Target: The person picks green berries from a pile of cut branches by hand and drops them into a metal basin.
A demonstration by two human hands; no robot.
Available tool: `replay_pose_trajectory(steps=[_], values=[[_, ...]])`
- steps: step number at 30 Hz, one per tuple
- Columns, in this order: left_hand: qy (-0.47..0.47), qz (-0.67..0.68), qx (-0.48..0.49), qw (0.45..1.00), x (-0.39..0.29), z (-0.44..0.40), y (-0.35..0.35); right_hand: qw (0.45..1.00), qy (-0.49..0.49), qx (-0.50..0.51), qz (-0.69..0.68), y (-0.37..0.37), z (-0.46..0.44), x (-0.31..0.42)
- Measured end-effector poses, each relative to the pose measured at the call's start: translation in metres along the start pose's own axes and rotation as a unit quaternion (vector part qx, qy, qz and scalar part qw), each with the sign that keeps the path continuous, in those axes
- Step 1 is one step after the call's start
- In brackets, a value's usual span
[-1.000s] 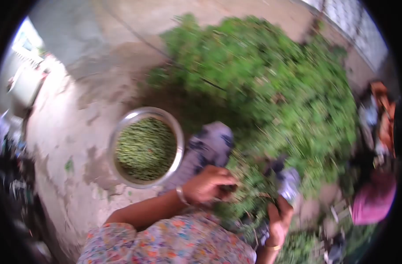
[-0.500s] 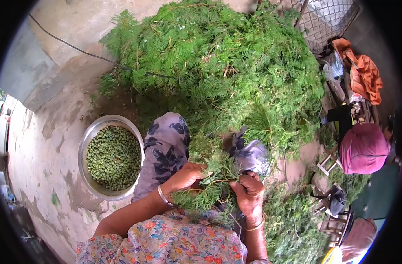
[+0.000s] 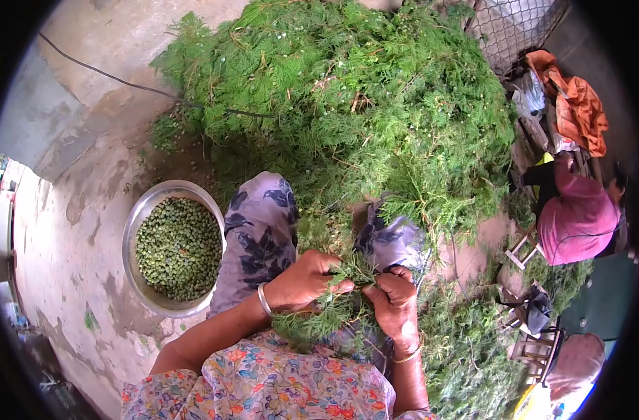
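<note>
Sprig [image 3: 319,318] gripped to the right of the bowl [image 3: 129,245]

On my feed the right hand [image 3: 396,304] is closed, thumb pressed against curled fingers, holding the sprig's stem. I have the left hand [image 3: 307,280], the one nearer the bowl, narrowed at the leaves: thumb and forefinger close together and touching green, though I cannot tell whether they pinch anything. The two hands nearly meet, with the sprig between and below them. Green berries [image 3: 179,248] fill much of the bowl. Above and right of it I see the pile [image 3: 354,119] of branches.
</note>
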State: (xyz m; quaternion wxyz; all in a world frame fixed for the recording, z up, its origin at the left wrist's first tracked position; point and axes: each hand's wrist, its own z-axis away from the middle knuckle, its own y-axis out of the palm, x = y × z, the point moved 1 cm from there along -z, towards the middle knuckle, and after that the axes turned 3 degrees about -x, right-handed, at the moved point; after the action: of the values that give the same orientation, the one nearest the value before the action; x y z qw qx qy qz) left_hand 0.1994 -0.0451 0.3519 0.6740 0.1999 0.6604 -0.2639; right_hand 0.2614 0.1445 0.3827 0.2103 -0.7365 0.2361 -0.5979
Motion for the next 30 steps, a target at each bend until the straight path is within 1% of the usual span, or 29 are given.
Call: replay_pose_trajectory(steps=[3,5,6,8,9,10,11,12,13,14,15,16,17,18,19,20,22,23,26,27,28,30], values=[[0.009,-0.037,0.011,0.999,-0.005,-0.001,-0.003,1.000,-0.007,0.002,-0.004,0.000,0.002,-0.004],[0.013,-0.092,0.017,0.995,-0.007,0.000,-0.005,1.000,-0.009,0.011,-0.004,-0.001,0.003,-0.004],[0.013,-0.092,0.018,0.995,-0.005,0.002,-0.005,1.000,-0.009,0.011,-0.008,-0.001,0.003,-0.004],[-0.008,-0.034,0.030,0.999,0.006,0.005,-0.005,1.000,-0.008,0.009,-0.013,0.001,0.005,-0.003],[-0.009,-0.035,0.032,0.999,0.019,0.005,-0.004,1.000,-0.019,0.006,-0.019,0.003,0.005,-0.004],[0.155,-0.123,-0.009,0.980,0.030,0.004,-0.003,0.999,-0.030,0.003,-0.024,0.004,0.006,-0.004],[0.311,-0.206,-0.050,0.926,0.038,0.007,-0.001,0.999,-0.028,0.003,-0.025,0.004,0.006,-0.004],[0.310,-0.206,-0.049,0.927,0.030,0.008,-0.003,0.999,-0.028,0.005,-0.015,0.004,0.005,-0.003],[0.129,-0.126,-0.016,0.983,0.015,0.006,-0.008,1.000,-0.030,0.005,-0.005,0.004,0.004,-0.002],[-0.058,-0.041,0.018,0.997,0.009,0.006,-0.011,1.000,-0.030,0.004,-0.006,0.003,0.005,-0.003],[0.076,-0.061,-0.018,0.995,0.009,0.007,-0.016,1.000,-0.011,-0.006,-0.011,-0.001,0.005,-0.006],[0.077,-0.063,-0.017,0.995,0.007,0.011,-0.019,1.000,0.008,-0.016,-0.016,-0.004,0.007,-0.009],[-0.092,0.088,-0.079,0.989,0.004,0.015,-0.022,0.998,0.033,-0.033,-0.044,-0.007,0.009,-0.015],[-0.256,0.234,-0.137,0.928,0.005,0.021,-0.024,0.998,0.034,-0.035,-0.045,-0.008,0.009,-0.016],[-0.227,0.295,-0.115,0.921,0.010,0.026,-0.026,0.997,0.038,-0.044,-0.048,-0.008,0.008,-0.016],[-0.229,0.295,-0.115,0.921,0.013,0.026,-0.026,0.997,0.040,-0.052,-0.051,-0.009,0.008,-0.016],[-0.223,0.456,-0.142,0.850,0.011,0.027,-0.027,0.996,0.049,-0.051,-0.056,-0.008,0.009,-0.016],[-0.205,0.502,-0.123,0.832,0.015,0.026,-0.030,0.994,0.056,-0.065,-0.061,-0.008,0.009,-0.013],[-0.176,0.530,-0.128,0.819,0.018,0.029,-0.031,0.991,0.068,-0.084,-0.078,-0.007,0.011,-0.013],[-0.153,0.538,-0.104,0.822,0.019,0.030,-0.033,0.990,0.085,-0.079,-0.076,-0.008,0.012,-0.011],[-0.154,0.538,-0.103,0.822,0.019,0.031,-0.034,0.989,0.101,-0.076,-0.073,-0.010,0.012,-0.010],[-0.120,0.501,-0.125,0.848,0.016,0.034,-0.037,0.989,0.113,-0.073,-0.066,-0.009,0.013,-0.009]])
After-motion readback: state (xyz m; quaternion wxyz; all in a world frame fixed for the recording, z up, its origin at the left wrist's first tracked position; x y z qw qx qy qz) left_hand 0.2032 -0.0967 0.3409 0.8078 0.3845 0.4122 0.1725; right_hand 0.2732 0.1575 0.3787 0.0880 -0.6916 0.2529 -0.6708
